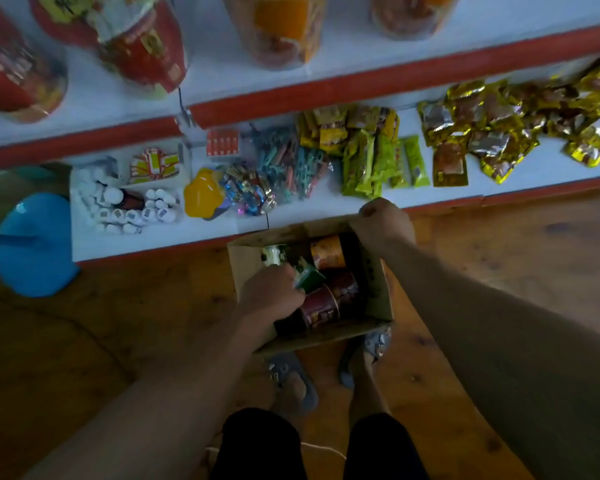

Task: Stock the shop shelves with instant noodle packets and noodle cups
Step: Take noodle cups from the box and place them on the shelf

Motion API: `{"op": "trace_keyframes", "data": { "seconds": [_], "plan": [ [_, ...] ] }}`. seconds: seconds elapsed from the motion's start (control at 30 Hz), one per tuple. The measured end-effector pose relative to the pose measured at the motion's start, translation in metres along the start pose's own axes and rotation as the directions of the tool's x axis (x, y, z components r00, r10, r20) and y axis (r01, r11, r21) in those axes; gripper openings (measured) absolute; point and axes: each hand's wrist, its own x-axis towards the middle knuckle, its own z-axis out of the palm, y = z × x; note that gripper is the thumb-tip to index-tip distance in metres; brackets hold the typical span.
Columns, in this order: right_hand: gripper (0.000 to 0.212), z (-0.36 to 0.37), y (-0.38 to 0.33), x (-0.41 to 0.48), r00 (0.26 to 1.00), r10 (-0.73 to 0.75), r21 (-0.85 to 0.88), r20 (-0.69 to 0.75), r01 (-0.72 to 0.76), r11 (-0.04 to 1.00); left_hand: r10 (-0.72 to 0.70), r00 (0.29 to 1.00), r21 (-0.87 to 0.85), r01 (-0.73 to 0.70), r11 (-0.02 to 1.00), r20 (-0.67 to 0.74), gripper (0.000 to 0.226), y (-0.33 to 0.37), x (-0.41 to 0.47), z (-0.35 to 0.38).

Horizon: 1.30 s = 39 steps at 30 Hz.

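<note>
Noodle cups (329, 296) lie inside the cardboard box (378, 292) on the floor, at 6 o'clock from the lower shelf (326, 209). Left hand (271, 292) grip pinches a green packet (307, 277) in the box. Right hand (383, 225) grip is clenched on the box's 12 o'clock rim.

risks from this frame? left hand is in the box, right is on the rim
1. The right hand grips only one corner of the cardboard box, which seems lifted above the feet; it could tilt and spill the noodle cups.
2. The left hand is closed on a green packet wedged among the cups; pulling may drag a cup out.
3. The lower shelf looks crowded, leaving little free space to place stock.
</note>
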Motion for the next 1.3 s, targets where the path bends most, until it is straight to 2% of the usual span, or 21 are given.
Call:
{"op": "trace_keyframes", "data": {
  "seconds": [0.07, 0.17, 0.33, 0.5, 0.57, 0.63, 0.73, 0.8, 0.87, 0.93, 1.07, 1.17, 1.3],
  "plan": [
    [0.022, 0.034, 0.024, 0.008, 0.999, 0.030, -0.035, 0.038, -0.029, 0.999, -0.038, 0.997, 0.005, 0.038, 0.999, 0.069, 0.039, -0.014, 0.015, 0.029],
    [0.031, 0.084, 0.061, 0.026, 0.990, 0.095, -0.042, 0.108, -0.091, 0.995, -0.076, 0.986, 0.029, 0.073, 0.997, 0.147, 0.040, -0.031, 0.048, 0.072],
    [0.026, 0.163, 0.127, 0.067, 0.960, 0.194, -0.075, 0.202, -0.183, 0.980, -0.138, 0.956, 0.035, 0.133, 0.990, 0.261, 0.042, -0.055, 0.116, 0.147],
    [0.025, 0.226, 0.177, 0.105, 0.933, 0.249, -0.089, 0.261, -0.234, 0.968, -0.195, 0.937, -0.114, 0.236, 0.965, 0.289, 0.027, -0.072, 0.175, 0.206],
    [0.027, 0.247, 0.191, 0.116, 0.917, 0.285, -0.100, 0.280, -0.267, 0.958, -0.235, 0.914, -0.187, 0.307, 0.933, 0.331, 0.035, -0.077, 0.195, 0.222],
    [0.029, 0.265, 0.203, 0.124, 0.898, 0.314, -0.102, 0.309, -0.297, 0.949, -0.286, 0.887, -0.278, 0.396, 0.875, 0.361, 0.044, -0.081, 0.211, 0.237],
    [0.031, 0.284, 0.214, 0.134, 0.874, 0.346, -0.093, 0.340, -0.335, 0.938, -0.325, 0.855, -0.433, 0.492, 0.755, 0.405, 0.032, -0.086, 0.230, 0.254],
    [0.027, 0.292, 0.218, 0.138, 0.866, 0.353, -0.083, 0.355, -0.347, 0.934, -0.340, 0.840, -0.524, 0.533, 0.664, 0.423, 0.035, -0.086, 0.237, 0.260],
    [0.021, 0.296, 0.217, 0.139, 0.858, 0.343, -0.078, 0.383, -0.340, 0.937, -0.355, 0.828, -0.611, 0.560, 0.560, 0.434, 0.043, -0.084, 0.240, 0.264],
    [0.024, 0.297, 0.218, 0.139, 0.850, 0.349, -0.052, 0.394, -0.358, 0.932, -0.357, 0.814, -0.671, 0.581, 0.462, 0.458, 0.050, -0.083, 0.241, 0.266],
    [0.029, 0.290, 0.215, 0.132, 0.869, 0.329, 0.049, 0.370, -0.372, 0.927, -0.360, 0.788, -0.755, 0.599, 0.267, 0.499, 0.046, -0.076, 0.235, 0.260],
    [0.031, 0.276, 0.207, 0.119, 0.895, 0.271, 0.092, 0.355, -0.322, 0.942, -0.364, 0.798, -0.795, 0.572, 0.203, 0.481, 0.060, -0.068, 0.221, 0.245],
    [0.037, 0.249, 0.185, 0.097, 0.923, 0.153, 0.154, 0.352, -0.218, 0.964, -0.349, 0.823, -0.820, 0.534, 0.204, 0.449, 0.082, -0.054, 0.195, 0.209]
  ]
}}
